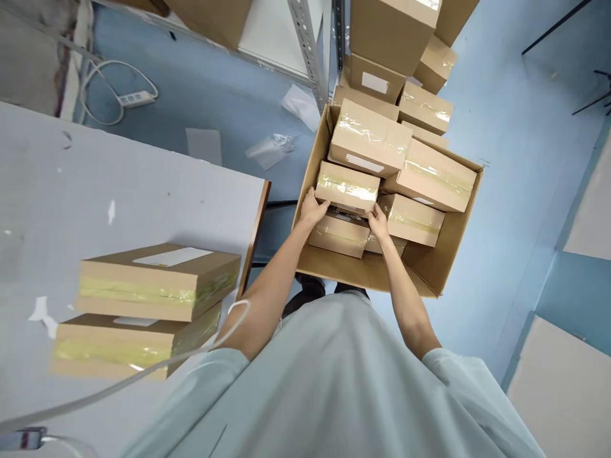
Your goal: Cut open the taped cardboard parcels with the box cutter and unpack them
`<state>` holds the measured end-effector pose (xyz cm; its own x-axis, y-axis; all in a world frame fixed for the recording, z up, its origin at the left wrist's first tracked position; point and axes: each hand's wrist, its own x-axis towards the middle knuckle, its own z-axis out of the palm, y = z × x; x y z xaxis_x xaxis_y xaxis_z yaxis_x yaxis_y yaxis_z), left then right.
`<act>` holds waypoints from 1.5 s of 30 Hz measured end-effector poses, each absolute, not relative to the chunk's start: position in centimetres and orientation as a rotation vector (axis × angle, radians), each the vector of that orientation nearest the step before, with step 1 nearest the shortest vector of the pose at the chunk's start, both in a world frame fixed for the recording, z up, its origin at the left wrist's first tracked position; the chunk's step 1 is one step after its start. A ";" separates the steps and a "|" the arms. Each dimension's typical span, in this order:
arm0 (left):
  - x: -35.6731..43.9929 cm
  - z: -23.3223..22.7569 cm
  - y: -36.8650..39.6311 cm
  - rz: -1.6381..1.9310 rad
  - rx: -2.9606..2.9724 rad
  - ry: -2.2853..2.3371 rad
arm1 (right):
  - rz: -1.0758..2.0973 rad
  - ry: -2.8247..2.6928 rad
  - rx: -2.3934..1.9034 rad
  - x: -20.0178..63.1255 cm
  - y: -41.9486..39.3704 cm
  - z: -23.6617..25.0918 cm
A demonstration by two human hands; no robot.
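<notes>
Head view looks straight down on a large open brown cardboard carton (442,270) standing on the pale blue floor (515,127), its flaps turned outward. Inside lie several flat rectangular cardboard parcels sealed with glossy yellowish tape. The left hand (312,208) curls around the near left edge of a small tape-wrapped cardboard parcel (347,187), and the right hand (379,222) grips its near right corner, so both hands clasp it. It sits on top of other parcels, close against a larger labelled parcel (368,140) behind it. Bare cardboard shows along the carton's near wall and right side, leaving some room there. To the left, a grey matt table (143,184) carries two stacked flat taped boxes (153,305) near its right edge. A perforated metal shelf post (309,51) rises beyond the carton.
</notes>
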<state>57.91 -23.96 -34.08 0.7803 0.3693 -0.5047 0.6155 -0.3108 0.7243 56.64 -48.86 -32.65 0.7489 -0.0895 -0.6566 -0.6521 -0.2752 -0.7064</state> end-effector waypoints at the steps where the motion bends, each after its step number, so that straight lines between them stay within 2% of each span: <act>1: 56.9 -32.9 -24.0 -0.280 1.951 0.738 | 0.578 0.561 -1.792 55.6 -49.1 -31.0; 5: 51.3 -26.4 -24.5 -0.139 1.996 0.610 | 0.510 0.528 -1.859 50.4 -50.1 -22.5; 9: 45.3 -18.0 -24.4 0.139 2.009 0.580 | 0.350 0.453 -1.957 45.3 -49.6 -12.8; 16: 35.1 -3.3 -17.4 0.837 2.011 0.747 | 0.230 0.116 -1.850 39.6 -40.7 -0.7; 20: 27.0 2.4 -9.7 1.136 1.977 0.937 | 0.334 -0.200 -1.741 35.7 -32.9 4.0; 24: 17.3 5.4 -0.7 1.324 1.925 1.125 | 0.726 -0.480 -1.574 30.4 -24.3 6.6; 28: 7.9 4.9 7.3 1.375 1.905 1.277 | 1.111 -0.617 -1.351 24.4 -15.9 5.3; 33: 0.8 -2.1 13.7 1.364 1.684 1.450 | 1.391 -0.672 -1.280 17.5 -9.6 -1.2; 40: 0.1 -13.7 16.6 1.053 1.216 1.498 | 1.552 -0.707 -1.473 9.1 -7.4 -12.0; 43: 0.6 -15.8 16.2 0.898 1.165 1.537 | 1.613 -0.721 -1.518 8.1 -7.1 -14.2; 45: 1.2 -15.9 15.7 0.941 1.243 1.627 | 1.609 -0.769 -1.492 9.1 -7.7 -14.4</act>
